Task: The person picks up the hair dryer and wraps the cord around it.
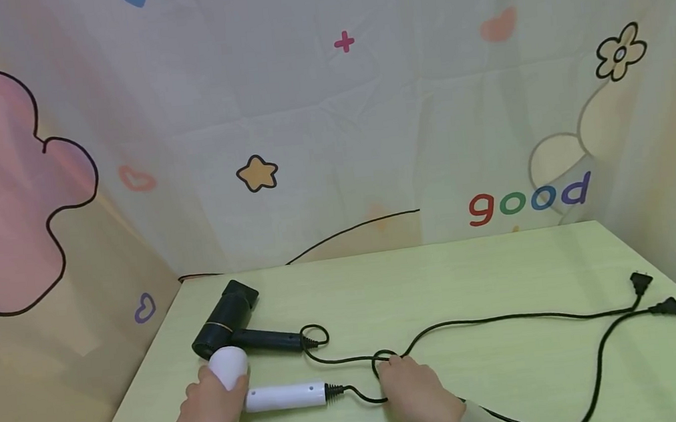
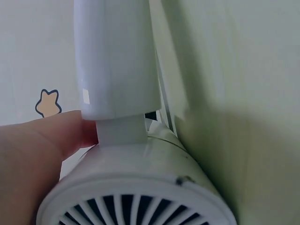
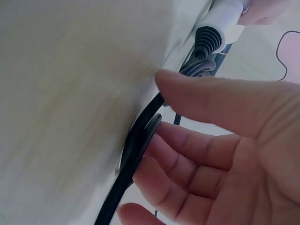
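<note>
A white hair dryer (image 1: 284, 397) lies on the table with its handle pointing right. My left hand (image 1: 207, 413) grips its round body, and the left wrist view shows the slotted vent end (image 2: 136, 183) and the thumb beside the handle joint. At the middle front, my right hand (image 1: 417, 392) holds the white dryer's black cord (image 3: 133, 154) between thumb and curled fingers, low over the table. Part of the cord is hidden under that hand. Just behind the white dryer rests a black hair dryer (image 1: 225, 321), its cord (image 1: 345, 360) looping close to my right fingertips.
Both cords run right across the pale green table (image 1: 471, 280) and cross near two black plugs (image 1: 641, 281) at its right edge. A printed curtain (image 1: 330, 118) stands behind the table and along its sides.
</note>
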{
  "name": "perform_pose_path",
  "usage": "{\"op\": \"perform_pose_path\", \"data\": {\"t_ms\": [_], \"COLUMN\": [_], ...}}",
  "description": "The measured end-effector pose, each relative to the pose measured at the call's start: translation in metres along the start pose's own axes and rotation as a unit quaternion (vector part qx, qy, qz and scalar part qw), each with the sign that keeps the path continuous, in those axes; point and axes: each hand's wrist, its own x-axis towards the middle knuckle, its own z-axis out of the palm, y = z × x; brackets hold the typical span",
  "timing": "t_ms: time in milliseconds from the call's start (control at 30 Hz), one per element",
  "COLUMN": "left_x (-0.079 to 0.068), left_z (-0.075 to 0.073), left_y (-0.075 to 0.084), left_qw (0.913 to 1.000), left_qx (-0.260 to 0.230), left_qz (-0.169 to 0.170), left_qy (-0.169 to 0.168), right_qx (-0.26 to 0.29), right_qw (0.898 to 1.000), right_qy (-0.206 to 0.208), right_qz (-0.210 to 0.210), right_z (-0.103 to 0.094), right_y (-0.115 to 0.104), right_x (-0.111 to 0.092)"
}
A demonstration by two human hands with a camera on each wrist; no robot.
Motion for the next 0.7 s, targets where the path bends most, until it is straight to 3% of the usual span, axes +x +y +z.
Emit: {"op": "perform_pose_path", "data": {"t_ms": [267,467,600,700], "left_x": [-0.003,-0.006,-0.009,-0.011], "left_z": [-0.002,-0.009,-0.015,-0.019], "left_y": [-0.003,0.001,0.009,0.02], "left_qw": [0.9998,0.9995,0.9989,0.9971], "left_qx": [-0.005,-0.026,-0.046,-0.068], "left_qz": [0.0,0.006,0.012,0.031], "left_qy": [-0.021,-0.014,-0.004,0.013], "right_qx": [-0.02,0.065,0.12,0.129], "right_qw": [0.999,0.998,0.992,0.99], "right_qy": [-0.026,-0.015,0.013,0.041], "right_qz": [-0.007,-0.013,-0.034,-0.046], "right_z": [-0.005,-0.028,-0.05,-0.062], "right_y": [0.008,0.021,0.033,0.043], "right_x": [-0.008,-0.021,-0.029,-0.032]}}
